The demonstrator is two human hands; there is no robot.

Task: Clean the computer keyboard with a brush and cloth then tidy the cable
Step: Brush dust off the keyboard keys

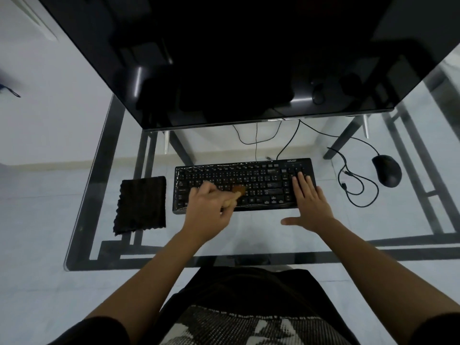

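Left hand (207, 211) gripping small wooden-handled brush (235, 192), bristles sweeping middle keys of black computer keyboard (258, 180) on glass desk (249, 235); right hand (308, 199) pressing flat, fingers straight, steadying right end; brushing step seemingly underway; next likely needing dark folded cloth (142, 202) lying just left; cable (358, 178) untidied.

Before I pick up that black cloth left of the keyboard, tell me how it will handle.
The cloth will probably go floppy and drape: it lies flat with wavy edges. It looks thin, so likely light. On the glass table it may slide if pushed.
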